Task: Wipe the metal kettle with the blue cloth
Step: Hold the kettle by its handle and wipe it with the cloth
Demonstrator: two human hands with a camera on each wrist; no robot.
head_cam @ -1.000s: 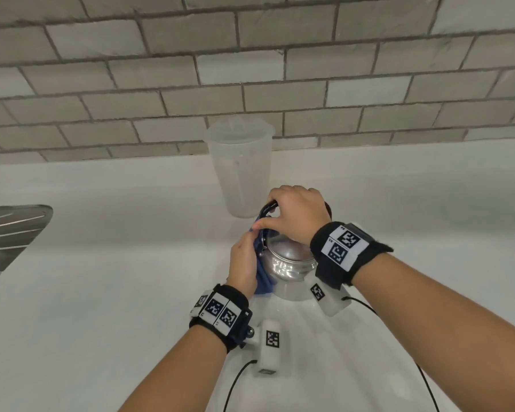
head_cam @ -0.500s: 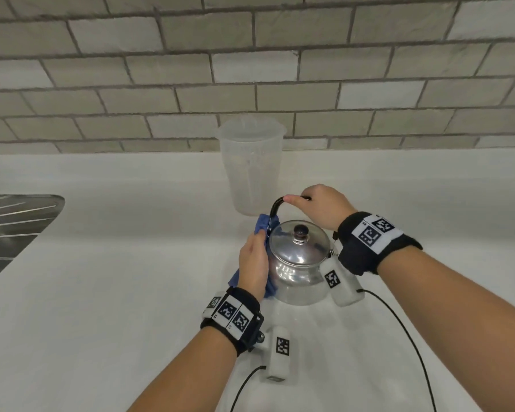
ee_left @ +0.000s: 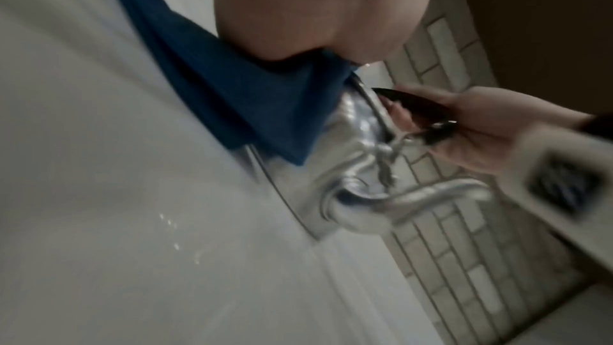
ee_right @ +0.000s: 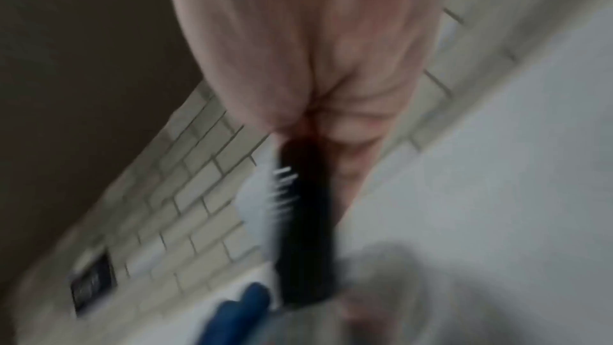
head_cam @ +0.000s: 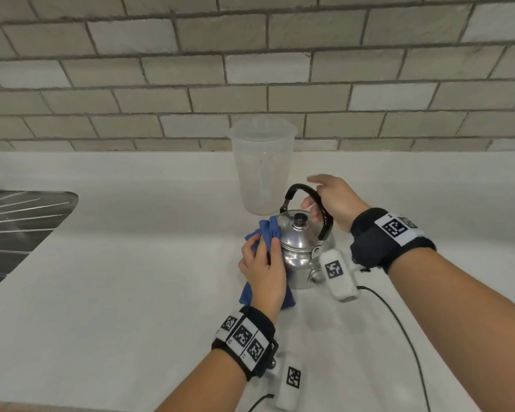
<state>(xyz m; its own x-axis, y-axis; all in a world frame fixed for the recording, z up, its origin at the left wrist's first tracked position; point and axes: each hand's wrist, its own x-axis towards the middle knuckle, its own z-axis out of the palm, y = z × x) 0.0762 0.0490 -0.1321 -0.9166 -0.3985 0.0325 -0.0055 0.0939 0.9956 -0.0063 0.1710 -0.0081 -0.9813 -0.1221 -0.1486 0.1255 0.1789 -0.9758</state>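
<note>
A shiny metal kettle [head_cam: 302, 248] with a black knob on its lid stands on the white counter [head_cam: 116, 292]. My left hand [head_cam: 262, 270] holds a bunched blue cloth [head_cam: 268, 231] against the kettle's left side; one end of the cloth hangs down to the counter. My right hand [head_cam: 330, 200] grips the black handle [head_cam: 298, 191], which leans toward the right. In the left wrist view the cloth [ee_left: 252, 104] covers the kettle [ee_left: 355, 138] above the spout [ee_left: 431, 193]. The right wrist view is blurred and shows the handle [ee_right: 305, 232] running from my palm.
A translucent plastic jug [head_cam: 262, 171] stands just behind the kettle, near the brick wall [head_cam: 250, 69]. A metal sink drainboard [head_cam: 18, 224] lies at the far left. A black cable [head_cam: 399, 322] trails over the counter on the right.
My right hand has moved from over the lid to the right, swinging the handle aside and uncovering the lid. The left hand stays on the kettle's left side with the cloth.
</note>
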